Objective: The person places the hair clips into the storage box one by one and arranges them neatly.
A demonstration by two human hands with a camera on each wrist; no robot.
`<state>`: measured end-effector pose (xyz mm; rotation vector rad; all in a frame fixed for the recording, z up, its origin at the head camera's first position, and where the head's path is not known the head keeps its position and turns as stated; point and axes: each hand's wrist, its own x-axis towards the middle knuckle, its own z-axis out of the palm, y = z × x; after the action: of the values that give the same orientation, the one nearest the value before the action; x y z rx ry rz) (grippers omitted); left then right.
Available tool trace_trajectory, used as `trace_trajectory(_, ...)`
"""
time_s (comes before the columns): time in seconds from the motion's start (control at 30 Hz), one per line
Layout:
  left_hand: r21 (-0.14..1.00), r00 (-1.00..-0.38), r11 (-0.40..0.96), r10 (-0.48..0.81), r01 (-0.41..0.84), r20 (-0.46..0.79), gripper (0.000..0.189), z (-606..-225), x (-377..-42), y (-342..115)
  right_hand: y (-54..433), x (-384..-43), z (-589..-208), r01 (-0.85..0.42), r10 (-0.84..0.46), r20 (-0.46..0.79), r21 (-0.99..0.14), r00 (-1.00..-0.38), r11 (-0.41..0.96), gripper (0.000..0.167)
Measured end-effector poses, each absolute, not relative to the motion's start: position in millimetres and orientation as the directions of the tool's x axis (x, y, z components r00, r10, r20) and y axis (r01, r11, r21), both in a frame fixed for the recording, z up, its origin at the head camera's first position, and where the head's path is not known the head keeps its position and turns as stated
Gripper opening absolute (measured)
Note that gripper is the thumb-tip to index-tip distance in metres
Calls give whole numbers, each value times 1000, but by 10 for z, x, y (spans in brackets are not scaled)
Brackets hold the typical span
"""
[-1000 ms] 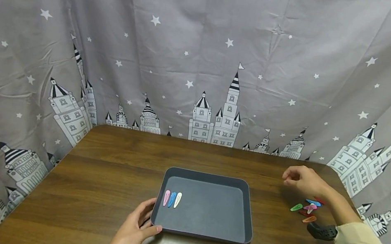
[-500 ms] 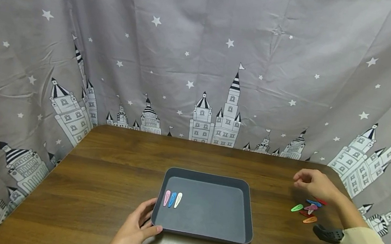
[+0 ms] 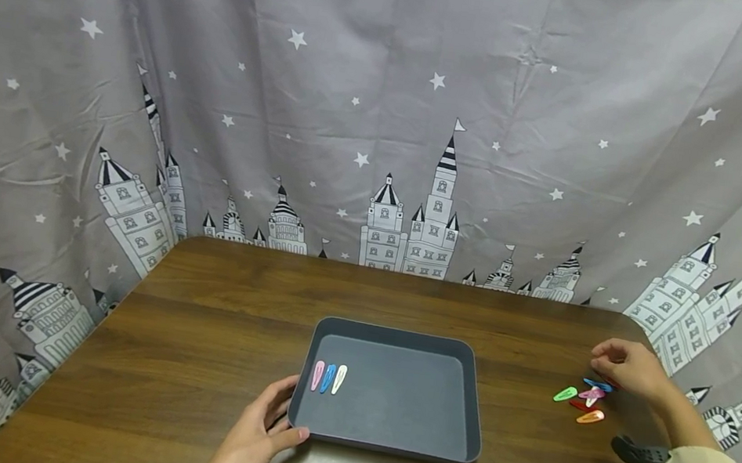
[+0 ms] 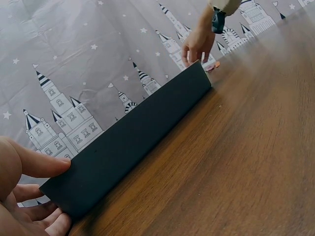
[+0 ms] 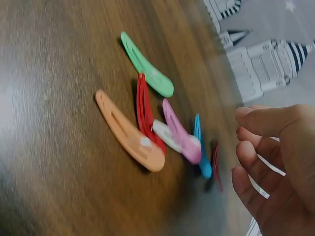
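Observation:
A dark grey tray (image 3: 407, 399) lies on the wooden table, its near left corner gripped by my left hand (image 3: 253, 436), thumb on the rim and fingers along the side. Inside, at the left, a pink hair clip (image 3: 318, 375), a blue hair clip (image 3: 327, 379) and a white hair clip (image 3: 339, 379) lie in a row. My right hand (image 3: 636, 369) hovers at the far right with fingers loosely bent and nothing between them. Just beside it, in the right wrist view, is a loose pile: green clip (image 5: 147, 71), orange clip (image 5: 129, 135), red, white, pink clip (image 5: 179, 132), blue clip (image 5: 202, 155) and dark red clip (image 5: 215, 167).
The wooden table (image 3: 209, 319) extends to the left of the tray. Behind it hangs a grey curtain (image 3: 332, 99) printed with castles and stars. A black band (image 3: 639, 454) is on my right wrist.
My right hand has moved to the right and a little nearer, over the far side of the clip pile. The left hand and the tray have stayed in place.

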<state>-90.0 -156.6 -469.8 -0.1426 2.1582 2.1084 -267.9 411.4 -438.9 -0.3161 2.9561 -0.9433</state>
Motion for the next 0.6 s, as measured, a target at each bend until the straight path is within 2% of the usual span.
trace_trajectory(0.17, 988, -988, 21, 23, -151, -151, 76, -4700, -898, -1569, 4273, -2619, -4452, -139, -148, 30, -563, -989, 815, 22)
trace_trajectory(0.6, 988, -987, 4, 32, -157, -157, 77, -4711, -900, -1574, 4463, -2512, -4603, -117, -107, 50, -535, -993, 836, 23)
